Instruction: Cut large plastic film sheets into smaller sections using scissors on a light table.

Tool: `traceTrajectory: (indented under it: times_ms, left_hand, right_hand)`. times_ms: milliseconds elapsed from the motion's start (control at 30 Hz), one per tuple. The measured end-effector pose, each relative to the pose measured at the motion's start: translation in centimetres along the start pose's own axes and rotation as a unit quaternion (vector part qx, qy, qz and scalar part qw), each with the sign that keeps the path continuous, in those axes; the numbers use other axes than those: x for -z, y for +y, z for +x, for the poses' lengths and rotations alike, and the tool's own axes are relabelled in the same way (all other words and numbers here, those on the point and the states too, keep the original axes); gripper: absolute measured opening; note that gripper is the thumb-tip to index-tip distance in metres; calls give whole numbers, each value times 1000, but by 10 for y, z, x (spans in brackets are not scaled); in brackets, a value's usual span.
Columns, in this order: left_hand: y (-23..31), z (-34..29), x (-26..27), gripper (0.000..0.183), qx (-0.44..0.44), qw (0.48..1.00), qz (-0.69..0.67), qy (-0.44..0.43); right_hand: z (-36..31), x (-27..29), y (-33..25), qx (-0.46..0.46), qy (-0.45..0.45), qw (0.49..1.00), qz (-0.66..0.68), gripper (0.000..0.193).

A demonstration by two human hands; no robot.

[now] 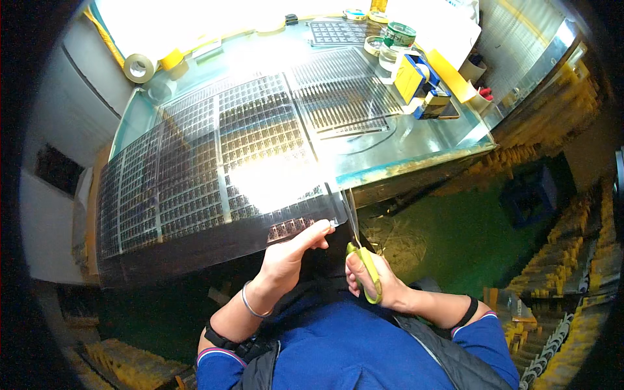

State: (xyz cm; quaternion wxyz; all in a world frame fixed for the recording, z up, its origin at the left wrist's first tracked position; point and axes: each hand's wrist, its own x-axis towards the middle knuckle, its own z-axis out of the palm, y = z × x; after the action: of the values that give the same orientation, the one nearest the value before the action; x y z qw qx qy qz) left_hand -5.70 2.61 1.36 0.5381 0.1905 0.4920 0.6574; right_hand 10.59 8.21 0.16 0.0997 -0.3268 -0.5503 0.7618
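Observation:
My left hand (290,260) pinches the near right corner of a large transparent film sheet (188,175) printed with dense rows of small dark patterns. The sheet lies over the glass-topped light table and hangs past its near edge toward me. In my right hand (376,281) is a pair of scissors (366,263) with yellow-green handles, fingers wrapped round them. The blades point away from me, right beside the sheet's right edge. Whether they touch the film I cannot tell. Glare whitens the sheet's middle.
On the light table (429,146) lie another patterned sheet (341,88) and a smaller one (335,32) behind it. A yellow and blue box (416,78) and green tape rolls (399,36) stand at the right. A tape roll (138,67) sits at the far left.

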Motion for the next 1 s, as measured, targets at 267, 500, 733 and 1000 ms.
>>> traceTrajectory:
  times_ms: [267, 500, 733, 1000]
  left_hand:
    - [-2, -2, -5, 13, 68, 994, -85, 27]
    - [-6, 0, -8, 15, 73, 995, -51, 34]
    - [1, -7, -9, 15, 121, 992, -35, 13]
    - [-5, -8, -4, 15, 151, 988, -39, 2]
  right_hand:
    - [-4, -2, -11, -63, -17, 997, -32, 30]
    - [-3, -1, -18, -71, -9, 995, -64, 29]
    - [-4, 0, -21, -45, -9, 995, -93, 27]
    - [-7, -3, -21, -13, 15, 992, -121, 34]
